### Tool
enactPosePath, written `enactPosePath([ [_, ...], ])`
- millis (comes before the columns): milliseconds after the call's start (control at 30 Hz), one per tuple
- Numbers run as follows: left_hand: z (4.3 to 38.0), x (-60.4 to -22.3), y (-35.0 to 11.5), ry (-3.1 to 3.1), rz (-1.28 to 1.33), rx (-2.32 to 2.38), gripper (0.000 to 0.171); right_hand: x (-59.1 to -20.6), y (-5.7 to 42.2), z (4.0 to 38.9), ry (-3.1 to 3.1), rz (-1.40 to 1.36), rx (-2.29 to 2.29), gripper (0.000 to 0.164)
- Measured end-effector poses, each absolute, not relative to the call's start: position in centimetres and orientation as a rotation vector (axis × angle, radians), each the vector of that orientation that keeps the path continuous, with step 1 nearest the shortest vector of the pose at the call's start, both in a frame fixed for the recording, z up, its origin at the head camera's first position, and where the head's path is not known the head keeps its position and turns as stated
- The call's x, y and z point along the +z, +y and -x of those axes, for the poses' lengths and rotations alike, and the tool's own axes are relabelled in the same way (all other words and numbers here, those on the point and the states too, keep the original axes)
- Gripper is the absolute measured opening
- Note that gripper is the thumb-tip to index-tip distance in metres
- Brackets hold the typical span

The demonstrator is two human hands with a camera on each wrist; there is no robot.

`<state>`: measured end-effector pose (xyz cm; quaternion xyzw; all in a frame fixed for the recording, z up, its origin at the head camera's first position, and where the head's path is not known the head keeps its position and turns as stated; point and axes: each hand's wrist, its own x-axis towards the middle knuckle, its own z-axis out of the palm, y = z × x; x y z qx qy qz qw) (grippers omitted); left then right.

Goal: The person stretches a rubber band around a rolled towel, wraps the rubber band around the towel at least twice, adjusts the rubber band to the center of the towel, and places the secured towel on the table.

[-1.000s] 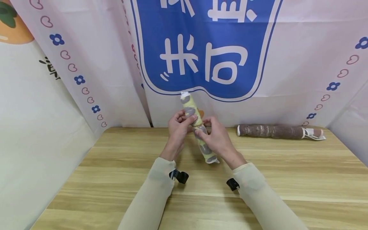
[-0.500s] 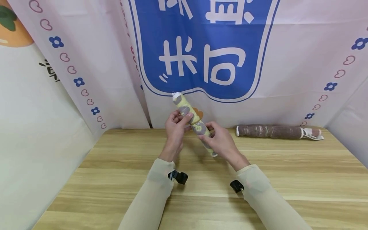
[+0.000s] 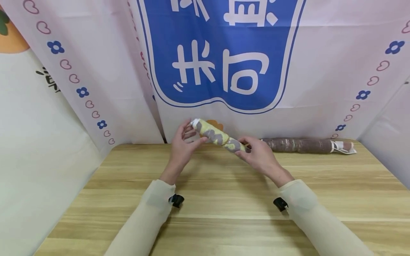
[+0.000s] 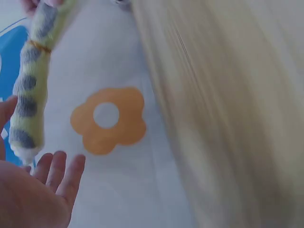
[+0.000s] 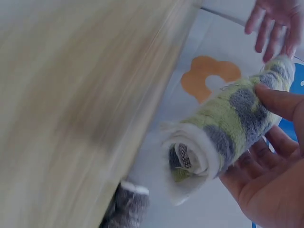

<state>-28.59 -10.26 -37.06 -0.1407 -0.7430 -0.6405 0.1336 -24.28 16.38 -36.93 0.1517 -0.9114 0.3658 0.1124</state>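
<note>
A rolled towel [image 3: 215,135], yellow-green with grey spots and white ends, is held above the table's back edge and slants down to the right. A thin brownish band [image 4: 39,46] circles its middle. My right hand [image 3: 260,156] grips the roll near its lower right end, thumb on one side and fingers beneath, and the spiral end faces the right wrist view. Around the upper left end, my left hand [image 3: 184,145] has its fingers spread and extended. Its thumb lies close to the roll; whether it touches cannot be told.
A brown rolled towel [image 3: 299,145] with a white edge and loose ties lies along the back right of the wooden table [image 3: 224,213]. Behind the table hangs a printed cloth [image 3: 320,71], with an orange flower [image 4: 130,123] low on it.
The spotted roll has moved right and tilted from steep to flatter. My left hand has loosened its grip and shifted left, while the right hand has moved right with the roll.
</note>
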Motion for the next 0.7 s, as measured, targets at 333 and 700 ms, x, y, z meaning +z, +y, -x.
enactPosePath([
  [333, 29.0, -35.3, -11.8, -2.487, 0.971, -0.879, 0.064, -36.5, 17.9, 24.2, -2.761, -0.610, 0.832, 0.026],
  [700, 28.9, -35.1, -11.4, -2.647, 1.199, -0.703, 0.040, -36.5, 18.7, 24.2, -2.749, -0.774, 0.661, 0.029],
])
